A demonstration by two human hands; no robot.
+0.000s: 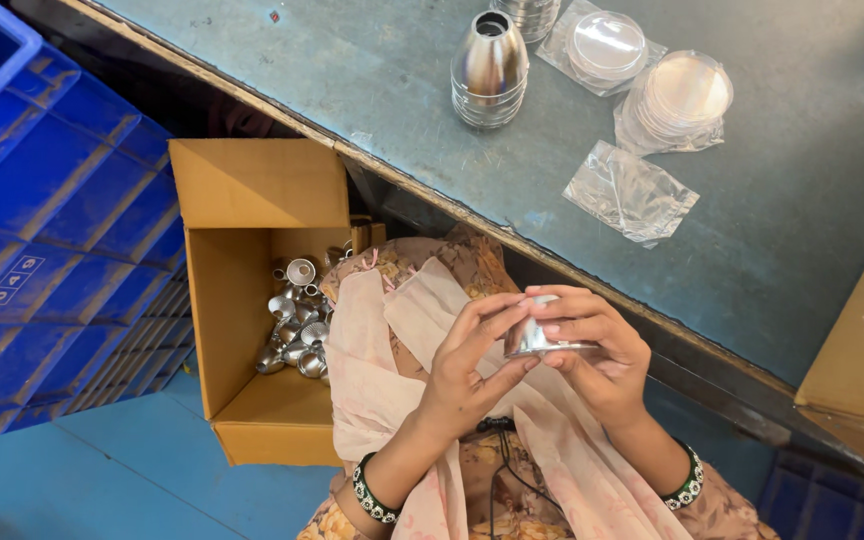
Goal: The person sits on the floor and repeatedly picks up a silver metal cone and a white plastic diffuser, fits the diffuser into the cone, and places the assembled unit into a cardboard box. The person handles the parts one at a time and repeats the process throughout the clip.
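1. Beyond both hands, a blue-grey metal table [432, 90] fills the upper part of the view, its edge running diagonally just above the fingers.
2. Far to the left of the left hand, stacked blue plastic crates [42, 230] stand on the blue floor.
3. Just left of the left hand, an open cardboard box [242, 260] holds a heap of small shiny metal cups [294, 330].
4. Under both hands, a pale pink scarf [382, 370] lies over the person's lap.
5. On the table, well above the hands, stands a stack of polished steel cones [489, 70]; to its right lie two clear bags of round discs [687, 95] and an empty clear bag [630, 192].
6. The left hand [467, 375] is half curled, fingertips pressed against the side of a small steel cup [537, 338].
7. The right hand [597, 350] closes over the same cup from the other side, fingers covering its top; the cup sits between both hands, above the lap.
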